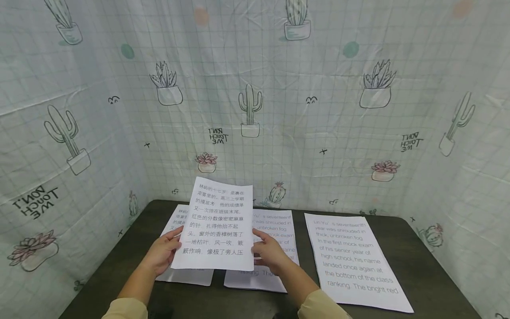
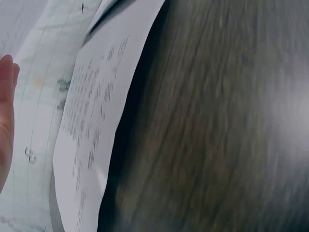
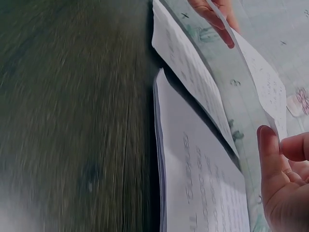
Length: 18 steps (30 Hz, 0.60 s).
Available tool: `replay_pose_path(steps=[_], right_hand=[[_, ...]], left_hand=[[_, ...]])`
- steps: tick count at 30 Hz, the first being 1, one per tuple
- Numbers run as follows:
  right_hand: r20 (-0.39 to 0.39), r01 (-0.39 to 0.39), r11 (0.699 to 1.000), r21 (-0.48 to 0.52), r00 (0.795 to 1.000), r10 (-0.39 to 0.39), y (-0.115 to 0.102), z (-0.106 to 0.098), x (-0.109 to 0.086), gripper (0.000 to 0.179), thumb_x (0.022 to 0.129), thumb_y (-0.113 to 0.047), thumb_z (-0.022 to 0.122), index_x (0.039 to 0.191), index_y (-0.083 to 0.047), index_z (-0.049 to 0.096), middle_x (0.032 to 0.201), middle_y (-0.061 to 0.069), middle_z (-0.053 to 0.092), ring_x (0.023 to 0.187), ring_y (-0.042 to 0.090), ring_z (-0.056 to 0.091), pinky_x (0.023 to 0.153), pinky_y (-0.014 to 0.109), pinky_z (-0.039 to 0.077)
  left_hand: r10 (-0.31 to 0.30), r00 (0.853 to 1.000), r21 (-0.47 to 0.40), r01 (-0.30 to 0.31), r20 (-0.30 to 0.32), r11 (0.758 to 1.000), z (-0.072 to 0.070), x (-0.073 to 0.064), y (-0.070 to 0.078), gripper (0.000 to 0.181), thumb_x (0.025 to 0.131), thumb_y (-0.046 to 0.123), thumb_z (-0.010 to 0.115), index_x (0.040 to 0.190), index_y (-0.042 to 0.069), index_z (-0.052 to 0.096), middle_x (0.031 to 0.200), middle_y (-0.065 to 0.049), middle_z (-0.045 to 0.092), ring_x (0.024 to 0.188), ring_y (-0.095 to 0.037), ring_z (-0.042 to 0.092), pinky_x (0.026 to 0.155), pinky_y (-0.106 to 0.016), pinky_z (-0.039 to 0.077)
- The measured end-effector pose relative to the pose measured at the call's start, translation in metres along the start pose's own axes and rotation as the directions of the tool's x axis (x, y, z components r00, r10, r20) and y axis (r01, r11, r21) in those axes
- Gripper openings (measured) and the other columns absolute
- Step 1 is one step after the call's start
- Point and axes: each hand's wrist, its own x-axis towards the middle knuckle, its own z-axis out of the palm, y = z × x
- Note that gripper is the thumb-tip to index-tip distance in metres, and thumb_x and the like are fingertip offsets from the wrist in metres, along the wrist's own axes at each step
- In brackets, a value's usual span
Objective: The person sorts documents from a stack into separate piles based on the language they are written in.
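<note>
Between both hands, a sheet of paper (image 1: 217,221) with printed Chinese text is held up above the table, facing the head camera. My left hand (image 1: 162,251) pinches its left edge, and my right hand (image 1: 272,253) pinches its right edge between thumb and fingers, as the right wrist view also shows on the hand (image 3: 287,179). Behind it lies another Chinese-text paper (image 1: 185,275) at the left, partly hidden. A stack of English-text paper (image 1: 275,257) lies in the middle, partly covered by the raised sheet and my right hand.
Another pile of English-text paper (image 1: 354,261) lies at the right of the dark wooden table (image 1: 119,266). A pale curtain (image 1: 279,88) printed with cacti surrounds the table at the back and both sides.
</note>
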Motion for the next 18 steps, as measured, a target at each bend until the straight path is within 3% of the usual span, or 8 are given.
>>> replay_pose_path(steps=[13, 18], right_hand=[[0.054, -0.010, 0.999, 0.041, 0.998, 0.008, -0.006, 0.042, 0.009, 0.071, 0.083, 0.005, 0.055, 0.150, -0.004, 0.035, 0.107, 0.017, 0.061, 0.082, 0.019, 0.065, 0.068, 0.035, 0.061], [0.052, -0.020, 0.999, 0.047, 0.998, 0.018, -0.004, 0.056, 0.012, 0.070, 0.083, 0.007, 0.054, 0.150, -0.004, 0.036, 0.104, 0.016, 0.063, 0.082, 0.019, 0.067, 0.067, 0.035, 0.061]], left_hand=[[-0.028, 0.994, 0.093, 0.037, -0.103, 0.995, -0.039, -0.010, -0.002, 0.056, 0.099, 0.000, 0.039, 0.154, 0.001, 0.026, 0.129, -0.008, 0.063, 0.091, -0.009, 0.068, 0.075, -0.032, 0.060], [-0.048, 0.991, 0.129, 0.064, -0.123, 0.990, -0.050, -0.012, -0.007, 0.056, 0.100, -0.001, 0.037, 0.154, 0.001, 0.023, 0.151, -0.025, 0.039, 0.094, -0.008, 0.065, 0.076, -0.031, 0.058]])
